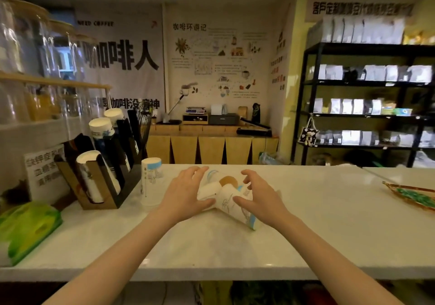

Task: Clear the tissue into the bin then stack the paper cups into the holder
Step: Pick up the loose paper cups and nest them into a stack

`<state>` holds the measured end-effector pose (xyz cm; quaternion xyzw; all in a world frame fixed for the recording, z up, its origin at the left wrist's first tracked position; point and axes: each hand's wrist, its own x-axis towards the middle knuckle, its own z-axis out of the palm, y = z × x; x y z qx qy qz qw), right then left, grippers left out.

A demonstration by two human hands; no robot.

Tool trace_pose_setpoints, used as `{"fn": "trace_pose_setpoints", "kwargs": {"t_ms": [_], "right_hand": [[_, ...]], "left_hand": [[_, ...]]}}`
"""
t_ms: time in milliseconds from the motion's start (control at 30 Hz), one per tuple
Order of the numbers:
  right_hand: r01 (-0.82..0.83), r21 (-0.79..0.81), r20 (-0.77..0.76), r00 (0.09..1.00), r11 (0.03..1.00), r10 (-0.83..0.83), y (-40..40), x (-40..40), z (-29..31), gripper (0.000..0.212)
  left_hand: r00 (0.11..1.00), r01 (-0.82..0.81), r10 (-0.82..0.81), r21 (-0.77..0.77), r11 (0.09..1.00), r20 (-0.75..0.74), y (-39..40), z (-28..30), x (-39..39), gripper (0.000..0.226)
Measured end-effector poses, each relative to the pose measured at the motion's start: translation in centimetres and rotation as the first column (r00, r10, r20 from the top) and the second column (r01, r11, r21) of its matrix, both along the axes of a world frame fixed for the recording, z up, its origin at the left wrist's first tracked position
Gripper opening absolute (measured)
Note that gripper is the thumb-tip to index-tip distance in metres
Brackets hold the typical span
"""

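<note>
Several white paper cups [229, 197] with blue trim lie on their sides in a loose heap on the white counter [211, 246]. My left hand [186, 193] rests on the left side of the heap, fingers spread, thumb against one cup. My right hand [257, 195] hovers at the heap's right side with curled fingers apart. An upside-down stack of cups [150, 181] stands to the left. Beyond it is the black and wooden cup holder [103, 175], with cup stacks in its slots. No tissue or bin is visible.
A green plastic pack [28, 227] lies at the counter's left end beside a printed sign [44, 170]. A gold-rimmed leaf-shaped tray [414, 196] sits at the right edge. Glass jars fill shelves at upper left. Black shelving with bags stands at the back right.
</note>
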<state>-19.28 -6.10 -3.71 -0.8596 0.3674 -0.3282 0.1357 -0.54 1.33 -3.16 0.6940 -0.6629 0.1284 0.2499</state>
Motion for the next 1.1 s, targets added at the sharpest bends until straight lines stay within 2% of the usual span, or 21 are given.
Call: {"fn": "trace_pose_setpoints", "kwargs": {"t_ms": [233,333,500,600,700,800,867,933,1000,1100], "right_hand": [[0.069,0.090,-0.154,0.987,0.994,-0.055,-4.9,3.0,-2.2,0.083],[0.098,0.127,-0.219,0.973,0.987,-0.069,-6.2,4.0,-3.2,0.088],[0.155,0.045,-0.374,0.919,0.987,-0.127,-7.2,5.3,-4.4,0.092],[0.176,-0.021,-0.403,0.900,0.984,-0.169,-7.2,6.1,-4.9,0.092],[0.214,-0.127,-0.443,0.861,0.969,-0.248,-6.8,7.0,-5.7,0.087],[0.234,-0.203,-0.489,0.817,0.951,-0.306,-6.4,7.6,-6.3,0.082],[0.204,-0.129,-0.511,0.825,0.970,-0.242,-6.6,7.3,-5.4,0.086],[0.168,0.093,-0.460,0.882,0.981,-0.108,-7.0,6.3,-3.5,0.091],[0.112,0.306,-0.332,0.943,0.945,-0.005,-7.4,5.2,-1.0,0.093],[0.041,0.409,-0.177,0.984,0.911,0.035,-7.8,4.1,2.8,0.086]], "left_hand": [[1.000,0.021,-0.020,0.092,0.996,-0.013,-5.4,-2.1,3.1,0.084],[1.000,0.015,-0.017,0.185,0.983,0.004,-7.3,-3.6,4.4,0.085],[1.000,0.020,-0.018,0.255,0.967,-0.008,-9.3,-6.0,5.4,0.088],[1.000,-0.005,0.002,0.224,0.975,0.014,-9.6,-7.0,5.4,0.088],[0.999,-0.037,0.034,0.151,0.988,0.022,-9.5,-8.0,5.6,0.076],[0.998,0.023,-0.026,0.066,0.998,0.053,-8.5,-8.7,6.1,0.069],[0.993,0.037,-0.041,0.041,0.998,0.107,-7.8,-9.0,6.7,0.075],[0.998,0.034,-0.033,-0.019,0.999,0.048,-7.2,-8.8,7.2,0.074],[0.994,0.021,-0.028,-0.064,0.998,-0.105,-6.6,-8.5,7.4,0.074],[0.926,-0.045,-0.002,-0.117,0.992,-0.378,-6.5,-7.6,7.4,0.081]]}}
